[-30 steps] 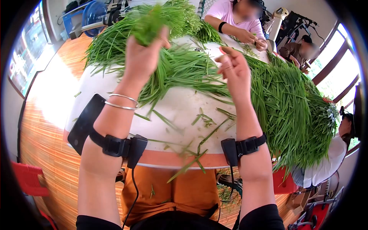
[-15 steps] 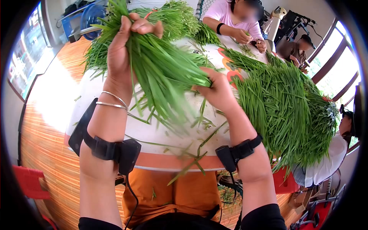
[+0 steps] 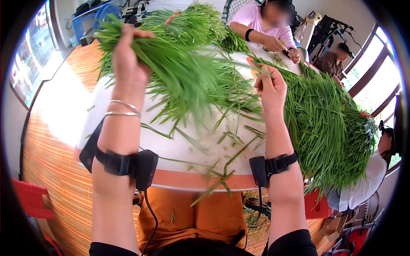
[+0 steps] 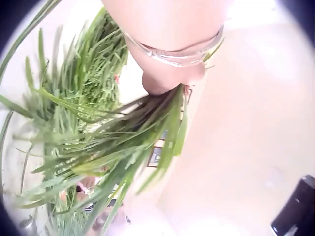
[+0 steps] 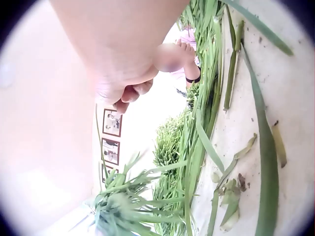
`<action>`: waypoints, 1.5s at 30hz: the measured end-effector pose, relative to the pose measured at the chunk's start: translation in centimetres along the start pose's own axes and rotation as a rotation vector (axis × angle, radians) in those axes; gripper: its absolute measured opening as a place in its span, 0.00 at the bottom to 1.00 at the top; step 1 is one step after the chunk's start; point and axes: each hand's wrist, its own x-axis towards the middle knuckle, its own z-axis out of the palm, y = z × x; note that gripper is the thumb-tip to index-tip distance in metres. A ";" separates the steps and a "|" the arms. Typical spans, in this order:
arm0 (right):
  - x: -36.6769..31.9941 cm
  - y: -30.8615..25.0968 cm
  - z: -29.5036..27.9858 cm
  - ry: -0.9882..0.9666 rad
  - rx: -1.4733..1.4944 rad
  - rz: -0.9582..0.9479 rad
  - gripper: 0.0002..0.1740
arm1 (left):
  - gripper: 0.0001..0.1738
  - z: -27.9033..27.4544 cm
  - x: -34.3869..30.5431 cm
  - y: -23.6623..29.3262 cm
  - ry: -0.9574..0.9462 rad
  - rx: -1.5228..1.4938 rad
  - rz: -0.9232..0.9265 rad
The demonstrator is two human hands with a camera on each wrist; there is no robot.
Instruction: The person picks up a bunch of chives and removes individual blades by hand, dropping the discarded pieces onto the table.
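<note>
My left hand (image 3: 128, 59) grips a thick bunch of garlic chives (image 3: 179, 64), raised over the left part of the table. The long flat leaves fan out to the right and downward, blurred at their ends. In the left wrist view the same bunch (image 4: 123, 137) spreads out from under the hand, whose fingers are mostly hidden. My right hand (image 3: 273, 89) is up to the right of the bunch, fingers curled, with thumb and forefinger pinching a thin chive leaf (image 5: 100, 135). Loose chives (image 3: 235, 85) lie on the white table (image 3: 166, 168) between and beneath the hands.
A large heap of chives (image 3: 320, 119) covers the table's right side. At the back stands a bundle (image 3: 192, 27) with a red tie. Cut scraps (image 3: 230, 136) litter the near middle. A dark flat device (image 3: 89, 149) lies at the left edge. A person in pink (image 3: 252, 21) works across the table.
My right hand has left the bunch's leaf ends and moved right and up, pinching a thin leaf. The left hand, seen blurred with greens a second ago, still holds the bunch, now slightly farther left.
</note>
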 end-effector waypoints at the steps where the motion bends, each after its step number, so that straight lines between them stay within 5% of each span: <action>1: 0.2 0.4 -0.3 -0.008 -0.091 -0.027 0.12 | 0.18 0.6 -0.2 1.3 0.114 0.067 0.151; 2: 0.2 0.5 -0.3 -0.002 -0.091 -0.024 0.12 | 0.15 0.7 0.0 2.4 0.076 0.083 0.353; 4: 0.2 0.7 -0.3 -0.153 -0.358 0.042 0.11 | 0.15 1.1 -0.2 3.7 -0.001 0.607 0.922; 6: 0.3 0.4 -1.0 -0.158 -0.554 0.025 0.10 | 0.12 1.0 -1.4 2.3 -0.044 0.923 0.931; 7: 0.4 0.2 -1.3 -0.167 -0.741 0.003 0.09 | 0.09 -0.9 0.5 0.7 -0.202 1.067 1.239; 8: 0.4 -0.1 -1.6 -0.174 -0.929 -0.022 0.10 | 0.11 -0.5 -0.9 -0.3 -0.223 1.179 0.964; 10: 0.5 -1.1 -2.7 -0.215 -1.024 0.011 0.14 | 0.19 -1.8 -0.3 -2.4 -0.362 1.200 0.909; 12: 0.3 -1.0 -3.5 -0.511 -1.114 -0.022 0.17 | 0.25 -1.5 -1.0 -3.3 -0.445 1.320 0.604; 18: -0.6 0.9 -0.9 -0.708 -0.911 -0.020 0.18 | 0.29 -2.0 -1.0 -3.6 -0.384 1.437 0.570; 22: -0.3 2.4 0.2 -0.490 -1.060 -0.100 0.11 | 0.27 -1.8 -0.9 -3.4 -0.338 1.392 0.619; 24: 0.2 2.5 -0.2 -0.216 -0.942 -0.003 0.13 | 0.25 -2.3 -0.3 -3.5 -0.322 1.343 0.676; 26: 0.3 2.7 -0.8 -0.218 -0.912 -0.029 0.15 | 0.23 -2.5 -0.1 -3.6 -0.244 1.218 0.705; 31: -0.1 -1.2 -1.8 -0.510 -1.027 0.158 0.19 | 0.20 -2.4 -0.1 -3.2 -0.235 1.219 0.772; 36: -0.5 0.9 -2.0 -0.658 -1.158 0.133 0.16 | 0.19 -2.5 -0.1 -3.4 -0.234 1.180 0.773; 40: 0.0 2.8 -0.8 -0.472 -1.138 0.050 0.16 | 0.20 -2.4 -0.4 -3.8 -0.265 1.190 0.780; 45: 0.3 2.8 -0.9 -0.243 -0.925 -0.040 0.09 | 0.25 -3.3 -0.4 -5.3 -0.297 1.222 0.550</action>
